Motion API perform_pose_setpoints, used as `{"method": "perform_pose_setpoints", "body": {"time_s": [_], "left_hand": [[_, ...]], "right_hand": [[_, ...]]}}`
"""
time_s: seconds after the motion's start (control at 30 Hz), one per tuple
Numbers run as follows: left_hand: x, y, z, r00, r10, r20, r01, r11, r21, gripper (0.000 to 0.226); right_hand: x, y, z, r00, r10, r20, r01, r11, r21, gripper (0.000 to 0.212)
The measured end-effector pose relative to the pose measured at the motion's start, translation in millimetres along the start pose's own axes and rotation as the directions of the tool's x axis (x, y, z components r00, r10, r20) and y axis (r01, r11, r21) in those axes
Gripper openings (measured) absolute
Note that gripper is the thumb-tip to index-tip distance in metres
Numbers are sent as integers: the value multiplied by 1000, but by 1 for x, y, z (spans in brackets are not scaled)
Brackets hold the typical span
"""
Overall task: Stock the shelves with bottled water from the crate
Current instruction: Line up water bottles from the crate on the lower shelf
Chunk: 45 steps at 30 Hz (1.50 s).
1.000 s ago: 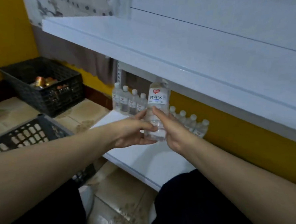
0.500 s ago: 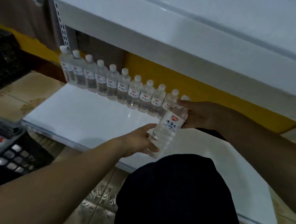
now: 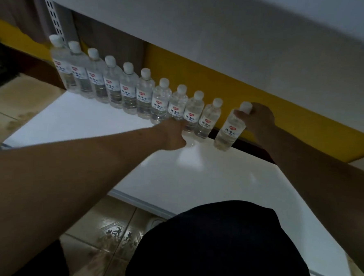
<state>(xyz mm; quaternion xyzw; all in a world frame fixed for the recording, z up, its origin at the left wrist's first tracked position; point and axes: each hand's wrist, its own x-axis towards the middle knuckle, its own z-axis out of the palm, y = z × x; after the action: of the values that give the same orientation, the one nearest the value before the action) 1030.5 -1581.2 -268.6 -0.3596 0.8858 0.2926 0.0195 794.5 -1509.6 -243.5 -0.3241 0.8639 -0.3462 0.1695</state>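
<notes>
Head view: the water bottle (image 3: 229, 128) being stocked stands slightly tilted at the right end of the row of bottles (image 3: 128, 92), just apart from its nearest neighbour and at the back of the lower shelf (image 3: 195, 177). The right hand (image 3: 257, 121) pinches it at the neck just under the white cap (image 3: 246, 107), a grip that probably lets the base be slid into line. The left hand (image 3: 173, 135) reaches to the feet of the last bottles in the row, apparently steadying them; whether its fingers are curled or straight cannot be told. An upper shelf (image 3: 204, 32) overhangs, so placement must be made low and forward. Patterned floor tiles (image 3: 111, 229) lie below.
</notes>
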Motion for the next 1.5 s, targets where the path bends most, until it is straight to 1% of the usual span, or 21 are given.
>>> {"method": "perform_pose_setpoints", "body": {"time_s": [0.07,0.13,0.2,0.27,0.33,0.5,0.67,0.77,0.83,0.93,1.03,1.07,1.1,1.17,1.2,1.27,1.3,1.37,1.4,1.43,1.5], "left_hand": [[4,-8,-10,1000,-5,0,5,993,115,67],[2,-16,-13,1000,7,-5,-6,988,156,68],[-3,-27,-8,1000,6,-6,-5,991,130,70],[-8,-38,-1,998,-35,45,30,993,111,74],[-10,-45,3,993,-77,88,65,988,139,75],[-7,-44,2,999,-47,1,47,993,110,73],[-8,-43,9,999,-33,22,30,991,128,76],[-9,-41,12,999,-12,47,5,988,155,77],[-10,-39,13,998,5,56,-15,984,179,76],[-12,-38,6,999,12,52,-22,983,183,76],[-18,-38,-9,1000,5,30,-9,990,138,75],[-18,-39,-15,1000,2,30,-5,993,117,74],[-20,-41,-23,1000,-2,28,-1,995,95,73],[-32,-45,-45,1000,-11,18,10,998,63,69],[-42,-48,-56,1000,-16,1,16,998,54,66],[-70,-58,-77,998,-43,-55,43,999,11,62],[-88,-67,-85,993,-81,-80,79,996,-37,61],[-126,-92,-95,972,-206,-116,189,971,-144,62],[-147,-109,-97,953,-274,-130,248,950,-188,63],[-170,-132,-95,927,-349,-135,314,921,-229,61],[-221,-181,-82,864,-480,-151,425,856,-293,56]], "right_hand": [[13,2,6,1000,9,-8,-9,1000,-25,57],[23,5,14,1000,26,-5,-26,999,-45,60],[31,9,23,998,64,1,-64,997,-54,60],[34,14,33,995,98,-7,-98,994,-44,59],[34,19,40,993,120,-23,-121,991,-55,56],[39,19,46,991,118,-65,-123,990,-72,51],[47,15,50,996,69,-62,-79,982,-171,48],[51,12,52,997,67,-37,-76,944,-321,49],[53,6,50,997,74,-1,-67,902,-427,54],[52,-5,46,993,109,56,-72,889,-453,66],[41,-17,46,991,135,4,-114,850,-514,68],[34,-24,46,993,117,-12,-104,830,-548,67],[24,-33,48,997,71,-8,-62,815,-577,66],[-3,-57,54,993,-88,73,114,788,-605,66],[-20,-71,58,976,-172,135,219,773,-595,67],[-51,-103,74,915,-321,243,402,759,-512,68],[-69,-123,84,882,-382,277,470,763,-445,67],[-107,-168,105,810,-461,362,568,772,-285,56],[-130,-192,115,764,-482,430,600,776,-196,50],[-154,-215,126,702,-502,505,627,772,-103,48],[-201,-253,153,546,-553,629,681,731,52,50]]}}
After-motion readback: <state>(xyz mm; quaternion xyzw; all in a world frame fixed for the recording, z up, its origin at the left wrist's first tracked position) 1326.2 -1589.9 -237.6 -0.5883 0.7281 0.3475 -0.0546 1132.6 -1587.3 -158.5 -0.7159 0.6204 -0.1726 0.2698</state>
